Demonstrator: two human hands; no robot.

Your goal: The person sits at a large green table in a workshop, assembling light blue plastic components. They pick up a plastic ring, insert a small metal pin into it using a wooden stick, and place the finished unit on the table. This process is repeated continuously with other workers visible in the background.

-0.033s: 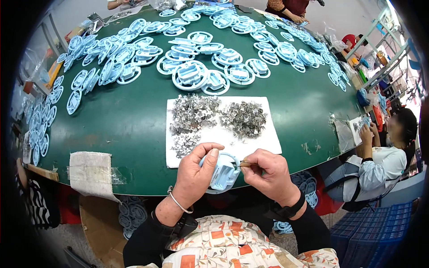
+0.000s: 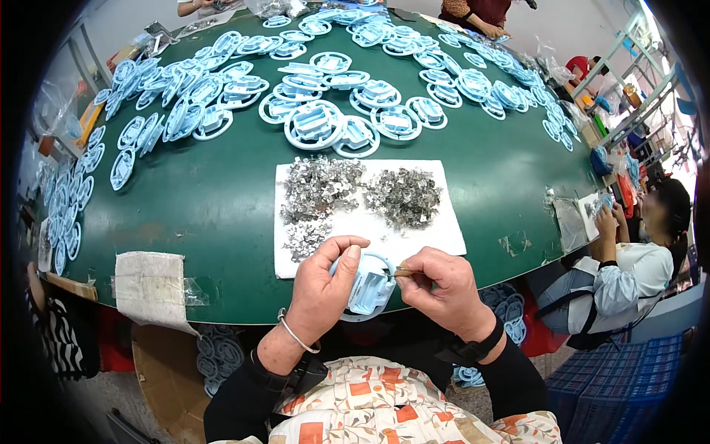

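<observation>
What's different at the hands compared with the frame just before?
Very little: the right grip has edged slightly left at the rim of the light-blue part. Nothing was visibly taken hold of or let go. Unchanged: the left grip on that part, and the small metal pieces on the white pad.

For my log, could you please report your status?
Left grip: holding light-blue part. Right grip: pinched at its right side, contents unclear. Nothing visibly blocking.

Honestly can't read a single label or number here, not on the near blue plastic piece (image 2: 370, 293), the far ones (image 2: 316, 123), or the white pad (image 2: 448, 234).
</observation>
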